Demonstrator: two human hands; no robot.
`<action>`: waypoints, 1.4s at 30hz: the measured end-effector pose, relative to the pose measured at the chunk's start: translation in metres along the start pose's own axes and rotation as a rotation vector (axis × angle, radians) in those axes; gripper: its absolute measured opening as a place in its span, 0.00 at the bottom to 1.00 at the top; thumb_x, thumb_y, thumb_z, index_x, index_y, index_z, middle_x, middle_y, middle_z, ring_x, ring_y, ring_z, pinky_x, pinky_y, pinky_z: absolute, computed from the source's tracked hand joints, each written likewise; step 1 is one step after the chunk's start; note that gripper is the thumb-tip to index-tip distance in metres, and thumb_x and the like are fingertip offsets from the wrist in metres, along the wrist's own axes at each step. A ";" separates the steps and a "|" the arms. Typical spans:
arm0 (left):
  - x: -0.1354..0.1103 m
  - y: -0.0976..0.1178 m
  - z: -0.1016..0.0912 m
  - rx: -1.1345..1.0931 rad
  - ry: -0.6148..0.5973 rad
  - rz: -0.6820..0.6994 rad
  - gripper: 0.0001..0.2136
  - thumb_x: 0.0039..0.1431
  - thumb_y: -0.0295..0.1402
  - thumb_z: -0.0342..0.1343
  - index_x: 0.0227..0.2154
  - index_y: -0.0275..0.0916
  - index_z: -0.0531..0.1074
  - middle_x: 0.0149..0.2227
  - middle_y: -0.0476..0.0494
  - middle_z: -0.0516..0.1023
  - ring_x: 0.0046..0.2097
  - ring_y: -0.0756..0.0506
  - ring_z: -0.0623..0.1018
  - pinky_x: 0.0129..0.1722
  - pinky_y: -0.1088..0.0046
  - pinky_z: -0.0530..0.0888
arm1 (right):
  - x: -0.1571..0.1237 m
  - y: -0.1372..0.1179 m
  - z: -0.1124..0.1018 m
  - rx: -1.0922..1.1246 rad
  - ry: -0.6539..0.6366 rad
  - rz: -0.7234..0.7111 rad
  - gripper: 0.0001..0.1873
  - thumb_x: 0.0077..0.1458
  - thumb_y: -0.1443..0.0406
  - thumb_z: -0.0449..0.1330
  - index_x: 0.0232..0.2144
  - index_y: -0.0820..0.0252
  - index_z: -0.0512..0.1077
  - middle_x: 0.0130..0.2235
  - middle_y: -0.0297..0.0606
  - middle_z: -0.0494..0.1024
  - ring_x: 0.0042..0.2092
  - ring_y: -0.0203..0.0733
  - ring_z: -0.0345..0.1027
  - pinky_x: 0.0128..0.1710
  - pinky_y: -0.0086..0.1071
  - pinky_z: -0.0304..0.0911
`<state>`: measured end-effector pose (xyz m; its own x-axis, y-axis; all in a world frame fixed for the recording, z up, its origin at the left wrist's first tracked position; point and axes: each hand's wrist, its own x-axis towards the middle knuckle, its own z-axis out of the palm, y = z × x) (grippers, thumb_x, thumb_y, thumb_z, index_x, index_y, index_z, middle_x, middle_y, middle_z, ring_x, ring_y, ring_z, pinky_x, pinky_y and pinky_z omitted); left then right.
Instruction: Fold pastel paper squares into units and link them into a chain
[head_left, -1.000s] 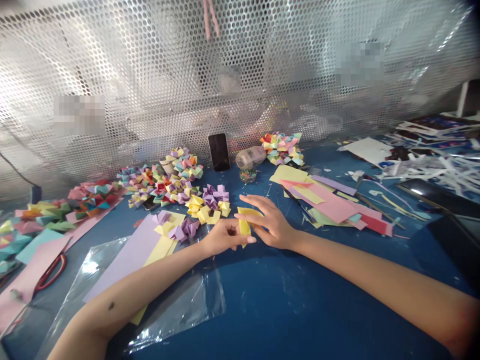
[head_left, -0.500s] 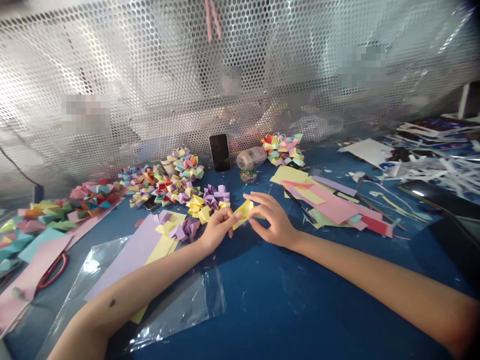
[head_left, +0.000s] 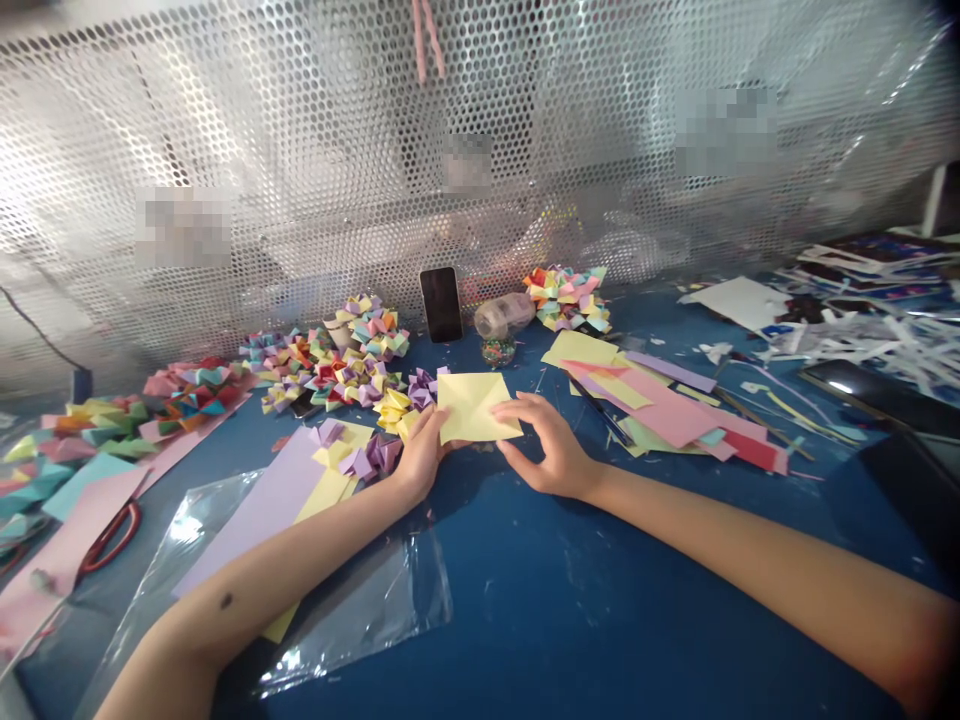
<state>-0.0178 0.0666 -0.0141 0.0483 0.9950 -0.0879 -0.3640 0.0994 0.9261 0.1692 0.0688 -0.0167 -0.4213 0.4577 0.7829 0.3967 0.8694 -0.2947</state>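
The left hand point(head_left: 424, 455) grips the left edge of a yellow paper square point(head_left: 472, 405), its thumb over the top face; the right hand point(head_left: 551, 450) is half curled, fingertips on the square's right part and thumb near its lower edge, though whether those two pinch it I cannot tell. The paper lies between the hands and touches both, the left having the firmer hold; its sides are near enough equal that no long axis stands out, and a faint crease marks its face. Folded purple and yellow pieces point(head_left: 373, 457) crowd just beside the left hand, so that side is the tighter one. Toward the left edge of the bench point(head_left: 600, 600) come a lilac sheet point(head_left: 259, 500) on a clear plastic bag point(head_left: 375, 610), then red-handled scissors point(head_left: 111, 540). Toward the right edge, loose coloured sheets point(head_left: 675, 405) lie a little apart from the right hand. Beyond the paper, near the far edge, stand a phone point(head_left: 441, 305), a tipped bottle point(head_left: 506, 316) and a many-coloured paper cluster point(head_left: 566, 298).
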 end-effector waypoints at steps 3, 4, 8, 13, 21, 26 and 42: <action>0.001 0.003 0.000 -0.054 0.001 -0.004 0.13 0.48 0.36 0.57 0.37 0.39 0.70 0.46 0.45 0.74 0.48 0.43 0.73 0.37 0.72 0.75 | 0.001 0.003 -0.001 0.042 -0.004 0.103 0.21 0.51 0.70 0.55 0.49 0.56 0.62 0.46 0.43 0.71 0.49 0.46 0.65 0.50 0.45 0.60; 0.001 0.003 0.000 -0.068 0.002 -0.010 0.13 0.47 0.35 0.57 0.38 0.40 0.70 0.46 0.45 0.74 0.48 0.43 0.73 0.38 0.71 0.75 | 0.002 0.004 -0.001 0.051 -0.010 0.124 0.21 0.51 0.71 0.54 0.49 0.56 0.62 0.46 0.43 0.70 0.50 0.47 0.64 0.50 0.45 0.61; 0.004 0.002 -0.003 -0.090 0.022 -0.050 0.13 0.46 0.34 0.56 0.37 0.38 0.71 0.41 0.45 0.76 0.44 0.43 0.75 0.36 0.71 0.76 | 0.005 0.009 -0.003 0.066 -0.002 0.169 0.23 0.47 0.74 0.52 0.46 0.53 0.66 0.47 0.41 0.68 0.51 0.48 0.62 0.51 0.46 0.60; 0.006 0.001 -0.006 -0.110 0.026 -0.068 0.12 0.47 0.33 0.56 0.36 0.36 0.71 0.37 0.44 0.76 0.40 0.44 0.76 0.34 0.72 0.76 | 0.006 0.009 -0.004 0.076 0.024 0.181 0.26 0.41 0.78 0.50 0.42 0.52 0.69 0.45 0.40 0.67 0.49 0.47 0.61 0.50 0.46 0.59; 0.005 0.004 -0.005 -0.152 0.013 -0.086 0.13 0.47 0.33 0.55 0.37 0.34 0.71 0.36 0.43 0.78 0.39 0.43 0.77 0.35 0.71 0.75 | 0.003 0.009 -0.003 0.335 -0.109 0.227 0.17 0.54 0.70 0.54 0.47 0.55 0.69 0.26 0.32 0.71 0.26 0.34 0.64 0.28 0.31 0.65; 0.005 0.003 -0.006 -0.161 0.019 -0.082 0.14 0.46 0.34 0.55 0.36 0.34 0.70 0.34 0.43 0.78 0.38 0.43 0.78 0.36 0.70 0.75 | 0.004 0.009 -0.005 0.391 -0.165 0.223 0.15 0.55 0.68 0.54 0.45 0.57 0.71 0.24 0.32 0.75 0.23 0.33 0.68 0.25 0.28 0.65; 0.005 -0.002 -0.005 -0.033 -0.077 -0.009 0.22 0.38 0.30 0.67 0.37 0.38 0.65 0.33 0.46 0.78 0.35 0.44 0.79 0.36 0.68 0.75 | 0.007 0.007 -0.009 0.372 -0.348 0.146 0.09 0.53 0.68 0.55 0.37 0.58 0.72 0.33 0.35 0.76 0.29 0.33 0.69 0.32 0.29 0.65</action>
<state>-0.0215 0.0719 -0.0183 0.1228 0.9902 -0.0660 -0.3935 0.1097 0.9128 0.1767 0.0768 -0.0081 -0.6538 0.5591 0.5098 0.1823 0.7704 -0.6110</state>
